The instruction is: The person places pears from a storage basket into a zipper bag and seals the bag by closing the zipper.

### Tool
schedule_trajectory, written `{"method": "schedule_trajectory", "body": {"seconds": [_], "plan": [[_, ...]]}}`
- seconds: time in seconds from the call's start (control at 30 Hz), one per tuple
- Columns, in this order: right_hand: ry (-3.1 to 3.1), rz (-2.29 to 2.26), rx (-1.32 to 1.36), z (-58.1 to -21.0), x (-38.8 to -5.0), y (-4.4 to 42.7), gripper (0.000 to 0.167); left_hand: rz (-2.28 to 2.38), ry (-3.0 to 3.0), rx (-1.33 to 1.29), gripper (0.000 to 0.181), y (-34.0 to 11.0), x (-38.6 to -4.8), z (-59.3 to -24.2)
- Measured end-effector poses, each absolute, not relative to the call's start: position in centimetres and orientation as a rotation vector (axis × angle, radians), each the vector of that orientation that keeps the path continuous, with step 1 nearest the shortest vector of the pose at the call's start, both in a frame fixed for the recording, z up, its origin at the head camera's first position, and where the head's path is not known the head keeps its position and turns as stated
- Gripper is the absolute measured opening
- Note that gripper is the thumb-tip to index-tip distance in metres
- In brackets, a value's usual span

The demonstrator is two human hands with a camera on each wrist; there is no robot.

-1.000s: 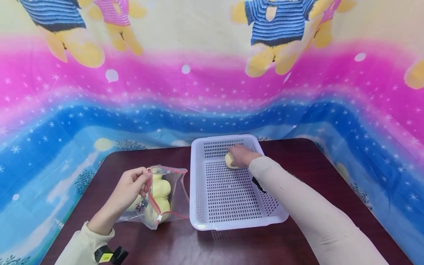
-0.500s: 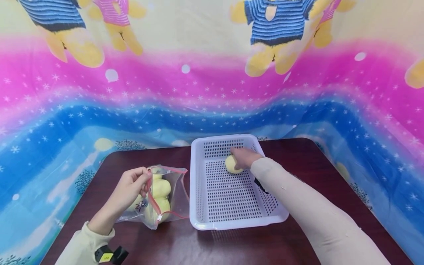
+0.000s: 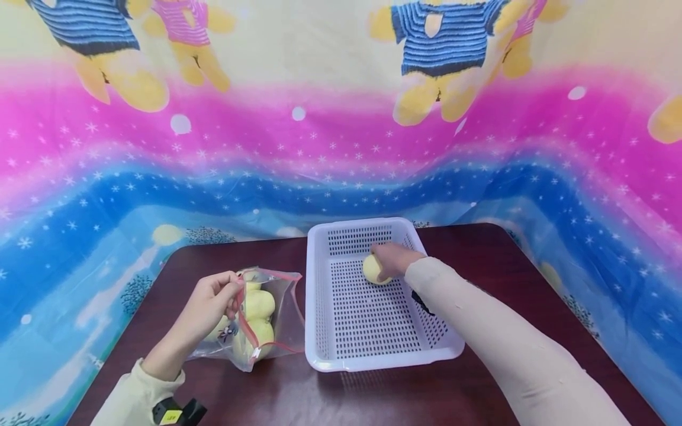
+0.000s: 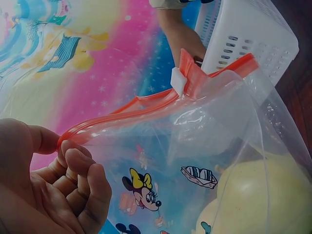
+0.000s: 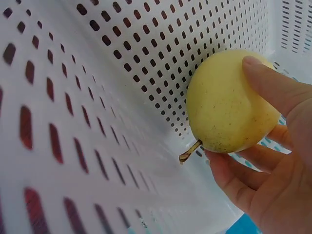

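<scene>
A yellow pear (image 5: 229, 102) with a brown stem is in the white basket (image 3: 319, 361), gripped by my right hand (image 3: 396, 259). In the right wrist view the thumb lies over its side and the fingers curl beneath it. My left hand (image 3: 214, 299) pinches the red zip edge of a clear zip bag (image 4: 146, 156) between thumb and fingers. The bag's mouth gapes toward the basket. Several more pears (image 3: 260, 305) are inside the bag; one pear (image 4: 265, 195) shows through the printed plastic in the left wrist view.
The basket stands on a dark red-brown table (image 3: 367, 399), with the bag close to its left wall. A colourful cloth backdrop (image 3: 341, 148) surrounds the table's back and sides. A white slider (image 4: 178, 81) sits on the bag's zip.
My right hand, holding the pear, has shifted slightly toward me inside the basket, and more of the pear shows. The left hand and bag stay in place.
</scene>
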State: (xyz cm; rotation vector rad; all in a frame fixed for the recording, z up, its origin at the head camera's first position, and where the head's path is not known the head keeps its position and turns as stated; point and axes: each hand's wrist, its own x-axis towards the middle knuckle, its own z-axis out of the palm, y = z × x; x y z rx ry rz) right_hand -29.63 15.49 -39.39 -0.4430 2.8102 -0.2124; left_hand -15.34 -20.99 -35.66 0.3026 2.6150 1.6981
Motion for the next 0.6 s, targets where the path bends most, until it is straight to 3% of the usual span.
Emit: {"method": "schedule_trajectory", "body": {"seconds": [0.6], "plan": [[2.872,-0.416,-0.659,-37.8,-29.2,16.8,0.059,1.704,2.626,0.336,0.032,-20.8,-15.5,-35.8]]}}
